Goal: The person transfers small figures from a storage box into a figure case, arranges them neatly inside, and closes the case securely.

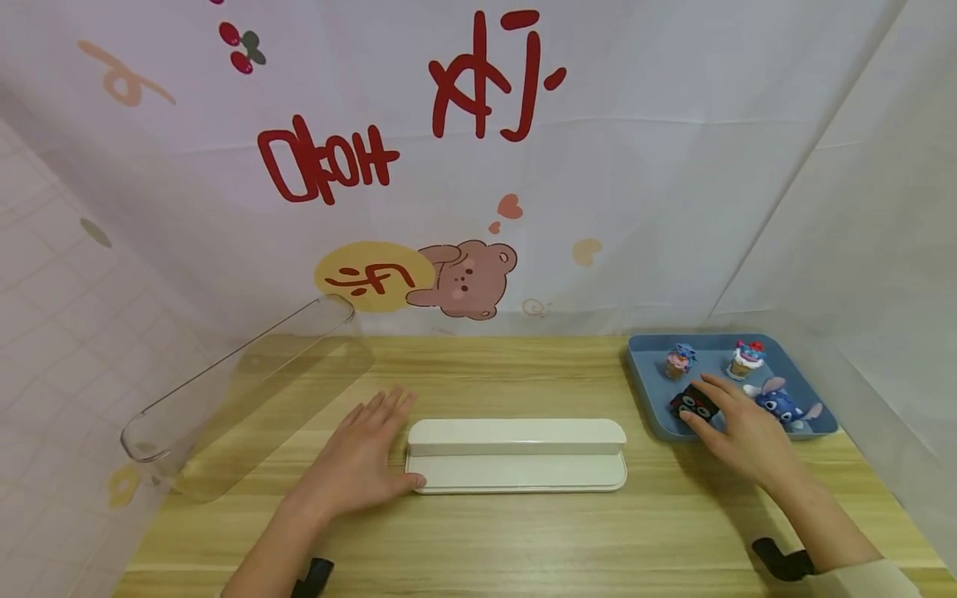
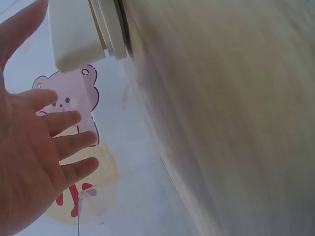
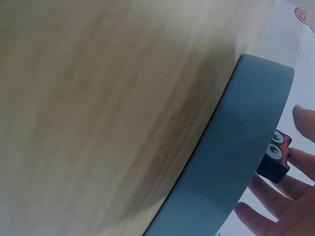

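My right hand reaches over the blue tray, with its thumb and fingers spread about a small black figurine with big round eyes and red trim. In the right wrist view the thumb stands apart from this figurine, while fingers lie close against its far side. My left hand is spread out at the left end of a cream-white stepped base, its thumb tip at the base's near left corner. The left wrist view shows that palm holding nothing.
Also in the tray are a pink-and-blue figurine, a white-and-red one and a blue big-eared one. A long transparent cover lies at the left. A printed cloth hangs behind the wooden table.
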A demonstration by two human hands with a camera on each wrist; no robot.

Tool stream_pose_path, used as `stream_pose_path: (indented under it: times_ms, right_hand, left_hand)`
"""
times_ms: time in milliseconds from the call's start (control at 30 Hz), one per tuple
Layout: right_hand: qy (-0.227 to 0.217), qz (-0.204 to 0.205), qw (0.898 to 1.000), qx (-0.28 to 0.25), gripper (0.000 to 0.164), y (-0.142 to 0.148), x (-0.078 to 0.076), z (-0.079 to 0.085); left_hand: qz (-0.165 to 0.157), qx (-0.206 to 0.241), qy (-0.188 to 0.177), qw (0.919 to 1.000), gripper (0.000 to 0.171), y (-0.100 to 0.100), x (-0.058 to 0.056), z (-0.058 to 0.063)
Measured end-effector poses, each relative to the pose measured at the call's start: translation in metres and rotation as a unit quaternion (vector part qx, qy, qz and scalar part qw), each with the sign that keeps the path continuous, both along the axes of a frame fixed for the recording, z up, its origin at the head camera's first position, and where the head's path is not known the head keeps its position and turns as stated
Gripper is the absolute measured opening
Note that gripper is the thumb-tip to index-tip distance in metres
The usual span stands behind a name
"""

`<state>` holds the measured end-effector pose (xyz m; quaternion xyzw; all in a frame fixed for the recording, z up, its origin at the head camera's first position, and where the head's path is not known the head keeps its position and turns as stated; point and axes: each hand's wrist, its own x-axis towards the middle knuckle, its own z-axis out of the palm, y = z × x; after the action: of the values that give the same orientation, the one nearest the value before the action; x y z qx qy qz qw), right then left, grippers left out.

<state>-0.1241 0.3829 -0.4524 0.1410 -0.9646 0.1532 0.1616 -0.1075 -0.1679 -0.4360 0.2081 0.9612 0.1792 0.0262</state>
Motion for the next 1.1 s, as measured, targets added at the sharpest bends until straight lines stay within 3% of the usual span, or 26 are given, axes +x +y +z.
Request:
stream_pose_path:
  times_ms: [433,900,1100]
  right_hand:
    - [0.048,0.022,0.999,-0.004,0.055,-0.002,0.000,-0.004]
    - [0.057,0.021,0.998,-0.018,0.050,-0.003,-0.002,-0.004]
    - [0.062,0.013,0.998,-0.024,0.049,-0.003,0.001,0.004]
  left_hand:
    - [-0.023,-0.015,-0.007,0.9996,0.109,0.010,0.004,-0.002]
    - [-0.040,-0.010,0.015,0.9991,0.106,0.016,0.006,0.001]
    - [-0.048,-0.001,0.026,0.9985,0.102,0.019,0.004,0.001]
